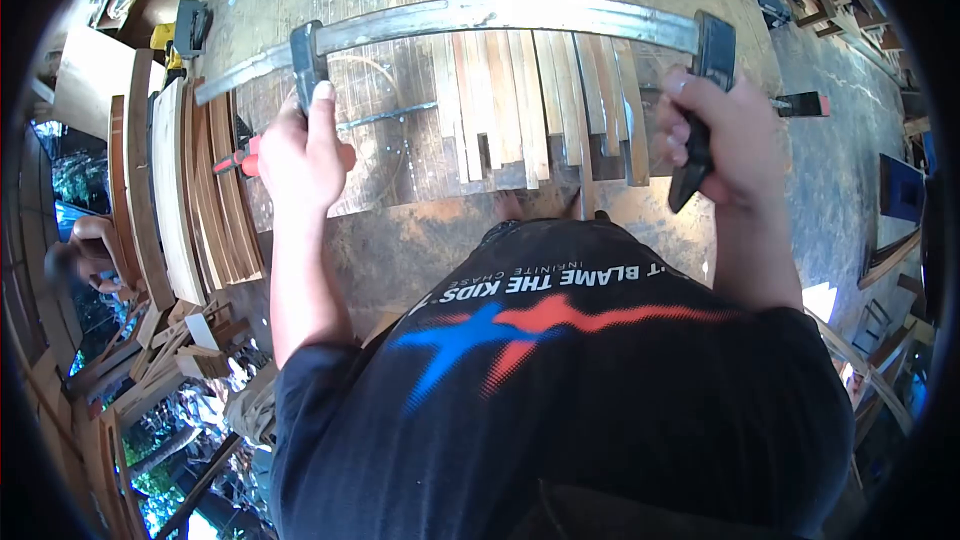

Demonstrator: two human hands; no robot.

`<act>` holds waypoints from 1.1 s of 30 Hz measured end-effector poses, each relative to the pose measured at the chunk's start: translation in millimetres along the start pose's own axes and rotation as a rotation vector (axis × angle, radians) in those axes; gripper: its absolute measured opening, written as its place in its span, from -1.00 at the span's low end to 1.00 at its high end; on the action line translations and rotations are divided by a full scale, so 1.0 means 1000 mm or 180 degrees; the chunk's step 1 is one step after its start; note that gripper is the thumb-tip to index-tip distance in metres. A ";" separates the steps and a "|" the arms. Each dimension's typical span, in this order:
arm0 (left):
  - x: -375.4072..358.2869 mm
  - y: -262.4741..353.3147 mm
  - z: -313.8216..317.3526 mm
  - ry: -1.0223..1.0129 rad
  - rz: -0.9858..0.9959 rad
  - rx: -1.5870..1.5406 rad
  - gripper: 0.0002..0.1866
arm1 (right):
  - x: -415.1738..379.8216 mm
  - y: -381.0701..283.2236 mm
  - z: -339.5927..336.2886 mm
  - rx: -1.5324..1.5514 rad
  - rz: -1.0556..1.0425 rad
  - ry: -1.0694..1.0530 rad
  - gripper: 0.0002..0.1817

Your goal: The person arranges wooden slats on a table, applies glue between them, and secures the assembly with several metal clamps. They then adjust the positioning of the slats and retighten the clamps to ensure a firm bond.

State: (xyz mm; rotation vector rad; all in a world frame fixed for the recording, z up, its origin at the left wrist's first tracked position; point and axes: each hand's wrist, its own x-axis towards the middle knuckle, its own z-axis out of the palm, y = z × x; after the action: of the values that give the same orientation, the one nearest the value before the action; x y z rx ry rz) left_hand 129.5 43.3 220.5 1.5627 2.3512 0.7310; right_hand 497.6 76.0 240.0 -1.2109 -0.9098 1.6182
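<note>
We've got a bar clamp (420, 20) stretched across the upper middle of the frame, over a row of wood strips (545, 110) on the worktable (390, 260). Our left hand (300, 155), left of centre, grasps the black head on that side, thumb up along it. Our right hand (730, 130), upper right, has its fingers curled round the black grip. Can't quite tell whether the red piece (230, 163) by our left hand belongs to this clamp.

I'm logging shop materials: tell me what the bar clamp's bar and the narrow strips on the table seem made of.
Clamp bar: probably bare steel, given its silvery sheen and bright glare. Narrow strips: wood, apparently unfinished, with matte tan faces and differing tones.
</note>
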 end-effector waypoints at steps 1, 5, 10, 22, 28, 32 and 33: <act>-0.003 -0.002 0.005 0.0016 0.0021 -0.0033 -0.51 | 0.002 -0.001 -0.003 -0.0006 -0.0043 0.0033 -0.76; 0.012 -0.006 0.013 0.0104 0.0196 -0.0185 -0.50 | -0.010 0.012 0.002 -0.0247 -0.0415 0.0203 -0.74; 0.029 0.009 -0.003 -0.0240 0.0095 0.0090 -0.49 | 0.001 0.012 0.003 0.0033 0.0020 0.0250 -0.76; 0.045 -0.002 0.011 -0.0346 0.0413 0.0205 -0.45 | 0.021 0.012 -0.018 -0.0408 -0.0441 0.0088 -0.85; 0.060 0.004 0.042 -0.0126 0.0075 0.0382 -0.36 | 0.069 0.036 -0.019 -0.0697 -0.0701 0.0205 -0.82; 0.057 -0.020 0.069 -0.0082 0.0443 0.0786 -0.32 | 0.119 0.062 -0.061 -0.1264 -0.0535 -0.0136 -0.77; 0.058 -0.023 0.082 -0.0047 0.0460 0.0787 -0.31 | 0.138 0.068 -0.065 -0.1456 -0.0553 -0.0082 -0.75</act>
State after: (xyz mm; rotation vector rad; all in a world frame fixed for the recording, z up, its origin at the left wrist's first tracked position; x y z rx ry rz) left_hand 123.6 111.8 144.1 1.8470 2.4130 0.4676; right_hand 528.6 186.2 118.7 -1.3714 -1.4139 1.3280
